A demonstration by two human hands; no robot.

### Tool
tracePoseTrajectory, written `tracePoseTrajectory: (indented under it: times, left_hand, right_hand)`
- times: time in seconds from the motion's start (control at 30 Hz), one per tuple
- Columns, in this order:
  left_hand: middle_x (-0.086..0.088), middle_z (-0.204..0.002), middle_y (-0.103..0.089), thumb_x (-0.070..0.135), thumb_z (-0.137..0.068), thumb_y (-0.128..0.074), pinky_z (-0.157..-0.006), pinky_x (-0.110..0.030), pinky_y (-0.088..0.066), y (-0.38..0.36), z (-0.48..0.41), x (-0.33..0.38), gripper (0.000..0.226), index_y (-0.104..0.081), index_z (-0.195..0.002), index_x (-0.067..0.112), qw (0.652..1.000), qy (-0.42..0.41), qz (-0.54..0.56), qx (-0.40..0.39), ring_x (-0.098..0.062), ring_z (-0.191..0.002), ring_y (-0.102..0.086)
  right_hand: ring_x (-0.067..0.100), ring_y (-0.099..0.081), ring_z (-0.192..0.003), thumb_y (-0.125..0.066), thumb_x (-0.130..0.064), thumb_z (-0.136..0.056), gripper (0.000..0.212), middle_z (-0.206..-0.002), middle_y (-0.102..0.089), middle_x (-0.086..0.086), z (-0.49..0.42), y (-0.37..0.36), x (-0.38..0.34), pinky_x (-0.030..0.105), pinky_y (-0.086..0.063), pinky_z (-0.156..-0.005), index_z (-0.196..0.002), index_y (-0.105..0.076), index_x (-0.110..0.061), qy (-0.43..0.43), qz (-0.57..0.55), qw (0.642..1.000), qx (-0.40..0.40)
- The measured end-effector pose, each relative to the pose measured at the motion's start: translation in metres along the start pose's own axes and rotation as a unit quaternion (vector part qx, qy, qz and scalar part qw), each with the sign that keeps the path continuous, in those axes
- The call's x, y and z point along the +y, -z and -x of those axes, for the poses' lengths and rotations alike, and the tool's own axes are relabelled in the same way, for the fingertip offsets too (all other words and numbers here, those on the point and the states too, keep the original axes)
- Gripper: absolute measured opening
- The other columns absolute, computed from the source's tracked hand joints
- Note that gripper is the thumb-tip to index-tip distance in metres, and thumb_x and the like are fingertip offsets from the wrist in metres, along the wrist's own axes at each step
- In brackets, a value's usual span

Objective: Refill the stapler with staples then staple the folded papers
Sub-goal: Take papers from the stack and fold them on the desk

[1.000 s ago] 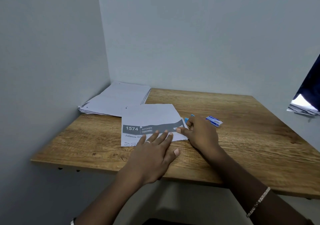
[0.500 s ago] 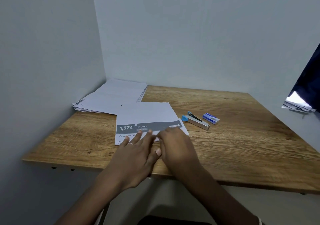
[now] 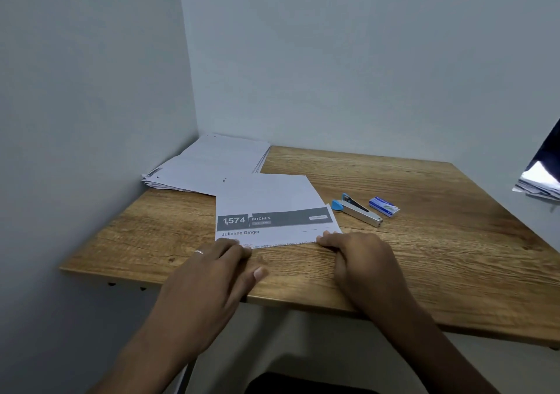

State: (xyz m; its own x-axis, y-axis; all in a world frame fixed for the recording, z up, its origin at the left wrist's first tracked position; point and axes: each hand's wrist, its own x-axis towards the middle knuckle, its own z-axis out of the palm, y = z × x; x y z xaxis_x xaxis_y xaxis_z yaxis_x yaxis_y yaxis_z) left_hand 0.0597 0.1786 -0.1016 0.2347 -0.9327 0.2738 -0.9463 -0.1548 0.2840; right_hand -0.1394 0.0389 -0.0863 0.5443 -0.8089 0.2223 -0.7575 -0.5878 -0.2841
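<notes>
A folded white paper (image 3: 266, 200) with a grey "1,574 KITCHEN" band lies on the wooden table (image 3: 424, 260). My left hand (image 3: 212, 275) lies flat over its near-left corner, thumb spread out on the wood. My right hand (image 3: 360, 257) has its bent fingertips on the paper's near-right corner; whether it pinches the edge is hidden. A silver stapler (image 3: 357, 210) with a blue end lies just right of the paper, untouched. Beside it sits a small blue staple box (image 3: 384, 206).
A loose stack of white sheets (image 3: 212, 163) fills the table's back-left corner against the walls. Walls close in the table at the left and back. More papers (image 3: 539, 184) show at the right edge of the view.
My right hand slid from the stapler's side across the paper to its near-right corner, uncovering the stapler. My left hand drew back from the paper's middle to its near-left corner.
</notes>
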Motion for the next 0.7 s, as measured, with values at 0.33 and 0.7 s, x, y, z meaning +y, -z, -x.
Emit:
tracePoseTrajectory:
  times: [0.33, 0.7]
  left_hand:
    - [0.015, -0.1, -0.061, 0.053, -0.097, -0.018, -0.076, -0.035, -0.043, 0.009, 0.0, 0.004, 0.052, -0.065, -0.114, 0.035, 0.999, -0.016, -0.043, 0.027, -0.014, -0.089, -0.062]
    - [0.014, -0.088, -0.067, 0.031, -0.093, -0.041, -0.071, -0.038, -0.046, 0.01, 0.003, 0.003, 0.034, -0.071, -0.107, 0.033, 0.992, -0.001, -0.104, 0.067, -0.015, -0.07, -0.067]
  right_hand:
    - [0.03, -0.061, -0.097, -0.048, -0.014, -0.091, 0.026, -0.1, -0.071, 0.009, 0.006, -0.032, -0.071, 0.042, -0.049, -0.084, -0.103, -0.071, -0.01, 0.109, -0.059, 0.99, 0.068]
    - [0.015, -0.06, -0.114, -0.047, -0.015, -0.097, 0.037, -0.123, -0.07, -0.004, -0.009, -0.002, -0.011, 0.029, -0.046, -0.095, -0.126, -0.068, -0.024, -0.032, -0.018, 0.998, 0.053]
